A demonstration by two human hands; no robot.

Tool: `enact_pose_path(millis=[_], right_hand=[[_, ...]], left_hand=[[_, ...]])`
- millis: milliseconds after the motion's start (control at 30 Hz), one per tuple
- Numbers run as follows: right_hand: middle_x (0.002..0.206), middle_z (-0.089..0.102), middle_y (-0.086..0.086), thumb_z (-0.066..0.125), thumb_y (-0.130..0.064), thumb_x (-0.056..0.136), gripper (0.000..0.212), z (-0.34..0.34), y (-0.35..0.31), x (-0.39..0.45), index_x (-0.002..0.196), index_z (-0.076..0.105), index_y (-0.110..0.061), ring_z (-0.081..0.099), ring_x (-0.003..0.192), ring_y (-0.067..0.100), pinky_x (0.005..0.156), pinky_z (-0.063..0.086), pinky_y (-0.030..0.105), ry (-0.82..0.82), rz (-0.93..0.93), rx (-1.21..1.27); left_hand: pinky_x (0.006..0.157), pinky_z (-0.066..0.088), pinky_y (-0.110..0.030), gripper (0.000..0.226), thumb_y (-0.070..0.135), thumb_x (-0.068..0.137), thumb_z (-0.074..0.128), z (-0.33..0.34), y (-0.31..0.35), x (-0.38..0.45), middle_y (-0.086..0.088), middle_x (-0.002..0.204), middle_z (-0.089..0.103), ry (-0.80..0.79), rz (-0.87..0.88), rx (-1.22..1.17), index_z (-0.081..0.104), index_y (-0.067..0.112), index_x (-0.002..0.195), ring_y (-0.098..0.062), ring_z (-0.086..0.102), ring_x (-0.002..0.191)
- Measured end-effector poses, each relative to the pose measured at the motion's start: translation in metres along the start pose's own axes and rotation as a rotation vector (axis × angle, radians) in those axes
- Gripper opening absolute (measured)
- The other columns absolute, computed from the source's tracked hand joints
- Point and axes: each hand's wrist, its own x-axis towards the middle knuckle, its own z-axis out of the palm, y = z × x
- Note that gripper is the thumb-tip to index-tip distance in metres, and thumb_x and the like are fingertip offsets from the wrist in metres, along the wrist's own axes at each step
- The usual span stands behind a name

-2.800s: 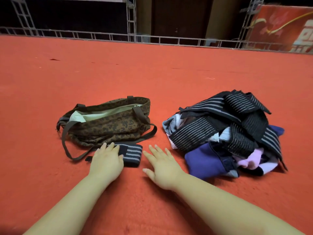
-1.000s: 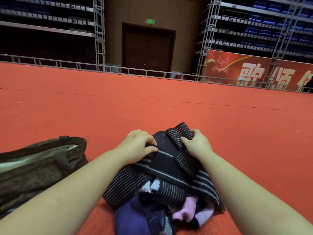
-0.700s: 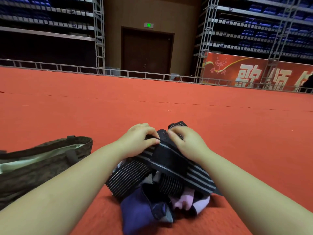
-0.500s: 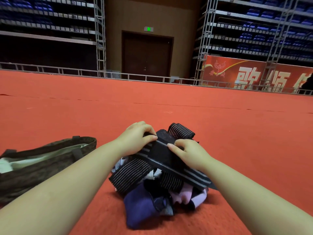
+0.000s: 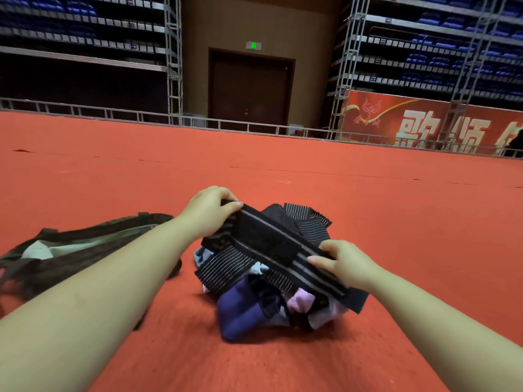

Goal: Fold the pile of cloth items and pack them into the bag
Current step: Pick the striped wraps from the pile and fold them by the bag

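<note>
While your left hand (image 5: 208, 213) and right hand (image 5: 343, 263) pinch striped band (image 5: 271, 244) ends above pile (image 5: 263, 292), lower layers, possibly snagged, may drag across carpet (image 5: 396, 207).

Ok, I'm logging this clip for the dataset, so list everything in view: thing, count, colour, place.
striped band: one, black with pale stripes, held stretched above the pile.
cloth pile: one heap, black-striped, purple, pink and pale blue pieces, on the carpet at centre.
bag: one, dark patterned with pale lining, open, lying left of the pile.
carpet: red, covering the floor.
railing: one metal run, grey, along the carpet's far edge.
door: one, dark brown, far wall, green sign above.
banner: one, red with white characters, far right.
left hand: pinches the band's far end.
right hand: pinches the band's near part.
</note>
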Motion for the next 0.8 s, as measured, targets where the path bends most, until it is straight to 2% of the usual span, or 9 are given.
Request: enact_pose_path(millis=[100, 200, 333, 433, 500, 533, 667, 733, 800], right_hand=[[0.062, 0.047, -0.005, 0.067, -0.041, 0.085, 0.035, 0.0, 0.003, -0.009, 0.068, 0.053, -0.014, 0.041, 0.059, 0.011, 0.059, 0.035, 0.031, 0.014, 0.009, 0.092], [0.063, 0.041, -0.001, 0.066, -0.039, 0.086, 0.043, 0.009, 0.002, -0.019, 0.07, 0.05, -0.002, 0.035, 0.058, 0.011, 0.058, 0.031, 0.031, 0.007, -0.015, 0.129], [0.058, 0.042, -0.008, 0.067, -0.039, 0.085, 0.037, 0.034, 0.002, -0.034, 0.064, 0.047, -0.015, 0.037, 0.053, 0.004, 0.055, 0.031, 0.022, -0.001, -0.035, 0.103], [0.068, 0.06, -0.009, 0.067, -0.037, 0.085, 0.028, 0.05, 0.004, -0.045, 0.067, 0.053, -0.021, 0.052, 0.062, 0.003, 0.065, 0.04, 0.021, -0.052, -0.026, 0.092], [0.073, 0.061, -0.015, 0.067, -0.036, 0.086, 0.022, 0.055, 0.004, -0.054, 0.069, 0.053, -0.033, 0.054, 0.068, -0.004, 0.063, 0.037, 0.015, -0.088, -0.039, 0.04], [0.074, 0.06, -0.017, 0.066, -0.038, 0.087, 0.021, 0.058, 0.005, -0.057, 0.07, 0.052, -0.035, 0.054, 0.07, -0.004, 0.062, 0.035, 0.016, -0.105, -0.046, -0.005], [0.083, 0.065, -0.005, 0.064, -0.046, 0.085, 0.017, 0.072, 0.011, -0.067, 0.081, 0.057, -0.031, 0.057, 0.08, 0.015, 0.072, 0.041, 0.031, -0.102, -0.04, -0.109], [0.081, 0.064, -0.004, 0.065, -0.047, 0.084, 0.022, 0.078, 0.013, -0.073, 0.088, 0.061, -0.026, 0.057, 0.079, 0.017, 0.071, 0.042, 0.032, -0.072, -0.036, -0.114], [0.08, 0.062, -0.006, 0.067, -0.045, 0.083, 0.023, 0.082, 0.013, -0.078, 0.094, 0.064, -0.026, 0.056, 0.078, 0.016, 0.069, 0.04, 0.029, -0.026, -0.042, -0.101]], left_hand=[[0.082, 0.037, -0.029, 0.011, 0.034, 0.093, 0.057, -0.009, -0.007, -0.016, 0.003, 0.102, 0.059, -0.003, 0.001, 0.018, 0.059, 0.028, 0.084, -0.018, 0.054, 0.099], [0.082, 0.039, -0.031, 0.01, 0.033, 0.092, 0.058, -0.016, -0.009, -0.043, 0.007, 0.094, 0.061, 0.019, 0.042, 0.059, 0.058, 0.03, 0.083, -0.016, 0.054, 0.095], [0.076, 0.038, -0.029, 0.009, 0.033, 0.092, 0.058, -0.011, -0.021, -0.082, 0.011, 0.086, 0.06, -0.011, 0.03, 0.135, 0.059, 0.028, 0.084, -0.012, 0.054, 0.087], [0.072, 0.037, -0.027, 0.012, 0.03, 0.091, 0.061, -0.004, -0.046, -0.101, 0.011, 0.082, 0.063, -0.091, -0.088, 0.13, 0.06, 0.027, 0.079, -0.012, 0.057, 0.085], [0.071, 0.037, -0.025, 0.014, 0.029, 0.089, 0.063, -0.004, -0.062, -0.108, 0.011, 0.082, 0.065, -0.163, -0.168, 0.118, 0.063, 0.025, 0.076, -0.011, 0.059, 0.084], [0.072, 0.039, -0.025, 0.014, 0.03, 0.088, 0.065, -0.003, -0.07, -0.111, 0.01, 0.082, 0.067, -0.205, -0.197, 0.112, 0.064, 0.024, 0.076, -0.01, 0.061, 0.084], [0.073, 0.042, -0.026, 0.014, 0.033, 0.087, 0.066, 0.005, -0.093, -0.124, 0.006, 0.083, 0.066, -0.308, -0.253, 0.181, 0.064, 0.024, 0.076, -0.011, 0.06, 0.081], [0.075, 0.041, -0.026, 0.013, 0.036, 0.088, 0.063, 0.016, -0.1, -0.13, 0.006, 0.087, 0.063, -0.386, -0.294, 0.292, 0.061, 0.026, 0.079, -0.012, 0.057, 0.084], [0.086, 0.044, -0.029, 0.01, 0.038, 0.091, 0.057, 0.029, -0.1, -0.134, 0.004, 0.1, 0.059, -0.451, -0.269, 0.509, 0.06, 0.028, 0.092, -0.016, 0.056, 0.097]])
